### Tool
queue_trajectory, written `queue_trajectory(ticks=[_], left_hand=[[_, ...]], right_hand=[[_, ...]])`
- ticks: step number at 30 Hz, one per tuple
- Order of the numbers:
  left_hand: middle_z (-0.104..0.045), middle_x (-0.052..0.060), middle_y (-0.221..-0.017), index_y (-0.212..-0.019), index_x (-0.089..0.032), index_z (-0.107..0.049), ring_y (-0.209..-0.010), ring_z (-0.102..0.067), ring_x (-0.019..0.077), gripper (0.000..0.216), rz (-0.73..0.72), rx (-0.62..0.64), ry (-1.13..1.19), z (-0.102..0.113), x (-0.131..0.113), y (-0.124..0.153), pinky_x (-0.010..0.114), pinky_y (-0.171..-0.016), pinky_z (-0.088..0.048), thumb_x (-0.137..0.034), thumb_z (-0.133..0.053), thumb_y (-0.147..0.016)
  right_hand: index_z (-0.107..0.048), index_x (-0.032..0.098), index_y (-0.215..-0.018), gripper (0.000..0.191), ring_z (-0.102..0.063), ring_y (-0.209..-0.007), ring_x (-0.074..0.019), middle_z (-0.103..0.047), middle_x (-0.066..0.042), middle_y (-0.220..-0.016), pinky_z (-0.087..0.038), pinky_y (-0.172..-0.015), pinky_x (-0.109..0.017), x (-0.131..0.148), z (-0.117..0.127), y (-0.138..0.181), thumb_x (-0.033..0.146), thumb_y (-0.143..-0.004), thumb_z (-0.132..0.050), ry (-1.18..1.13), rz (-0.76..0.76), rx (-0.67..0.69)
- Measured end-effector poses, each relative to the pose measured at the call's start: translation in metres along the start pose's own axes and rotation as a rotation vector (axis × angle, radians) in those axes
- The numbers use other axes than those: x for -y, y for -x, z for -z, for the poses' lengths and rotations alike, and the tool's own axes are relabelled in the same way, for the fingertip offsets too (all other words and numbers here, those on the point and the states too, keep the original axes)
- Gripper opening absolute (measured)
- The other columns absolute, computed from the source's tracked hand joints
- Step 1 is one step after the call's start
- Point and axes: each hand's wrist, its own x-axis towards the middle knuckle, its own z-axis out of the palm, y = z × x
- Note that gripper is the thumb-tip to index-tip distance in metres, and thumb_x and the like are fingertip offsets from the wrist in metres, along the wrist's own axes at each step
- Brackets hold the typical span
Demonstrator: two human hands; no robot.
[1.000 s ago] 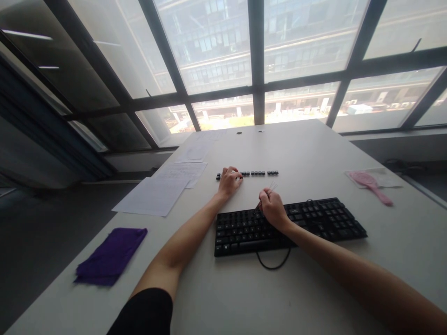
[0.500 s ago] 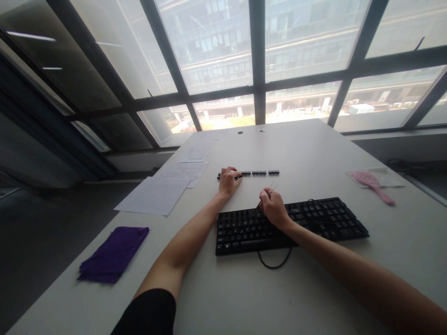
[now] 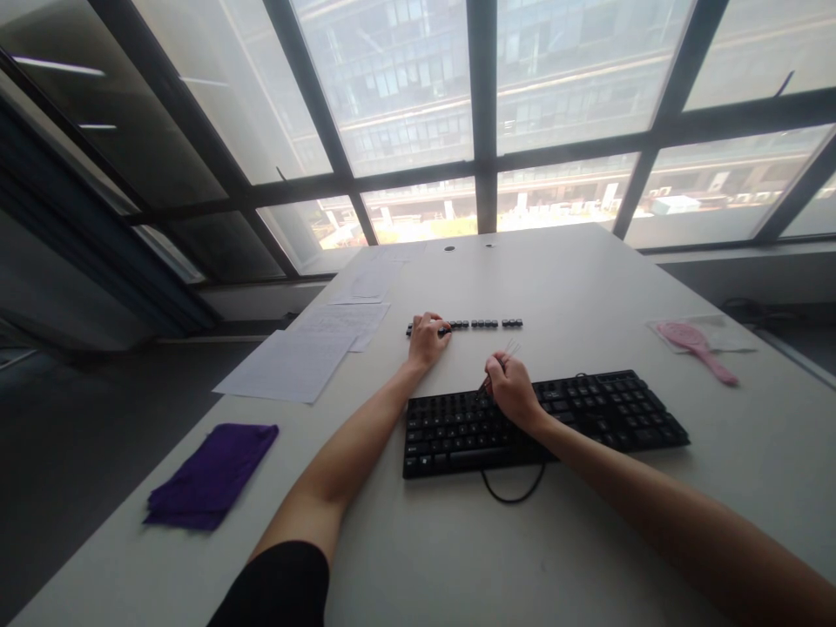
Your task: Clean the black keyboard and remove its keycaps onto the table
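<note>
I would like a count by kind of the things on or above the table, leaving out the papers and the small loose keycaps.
Black keyboard: 1
Purple cloth: 1
Pink brush: 1
Wire keycap puller, held in the right hand: 1
Total: 4

Left hand covers the left end of the keycap row; can't tell if it grips one. Thin tool in the fisted right hand is too small to identify. Keyboard legends unreadable. Right forearm cut off at the lower right.
</note>
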Motion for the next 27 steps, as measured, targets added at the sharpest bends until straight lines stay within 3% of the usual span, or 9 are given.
queue_trajectory(ticks=[13,17,22,27], left_hand=[[-0.063,0.007,-0.106,-0.094,-0.022,-0.075,-0.104,-0.049,0.0257,0.016,0.006,-0.002,0.006,0.000,0.000,0.001,0.037,-0.099,-0.045,-0.018,-0.069,-0.080],[-0.063,0.007,-0.109,-0.100,-0.022,-0.074,-0.107,-0.052,0.0254,0.021,0.028,-0.002,0.027,0.009,-0.007,-0.001,0.038,-0.102,-0.043,-0.021,-0.071,-0.080],[-0.069,0.007,-0.104,-0.104,-0.018,-0.071,-0.100,-0.060,0.0221,0.021,-0.003,0.015,0.196,0.043,-0.038,0.002,0.037,-0.099,-0.045,-0.018,-0.062,-0.086],[-0.071,0.003,-0.088,-0.103,-0.018,-0.069,-0.080,-0.064,0.0163,0.031,-0.066,0.283,0.383,0.079,-0.090,0.042,0.029,-0.079,-0.050,-0.007,-0.045,-0.088]], right_hand=[[-0.050,0.022,-0.070,0.023,-0.049,-0.042,-0.0126,-0.054,0.004,-0.047,-0.038,-0.048,-0.023,0.001,0.001,0.001,0.033,-0.090,-0.045,-0.022,0.006,-0.001],[-0.049,0.022,-0.072,0.025,-0.047,-0.040,-0.0124,-0.052,0.004,-0.048,-0.036,-0.045,-0.023,0.006,0.001,0.003,0.036,-0.092,-0.043,-0.092,-0.002,-0.066],[-0.050,0.022,-0.073,0.027,-0.052,-0.049,-0.0149,-0.054,0.002,-0.052,-0.038,-0.053,-0.025,0.013,0.010,0.002,0.036,-0.094,-0.040,0.089,0.101,-0.062],[-0.054,0.021,-0.074,0.027,-0.054,-0.056,-0.0168,-0.057,-0.001,-0.058,-0.037,-0.061,-0.027,0.013,0.016,0.001,0.031,-0.094,-0.039,0.332,0.160,0.011]])
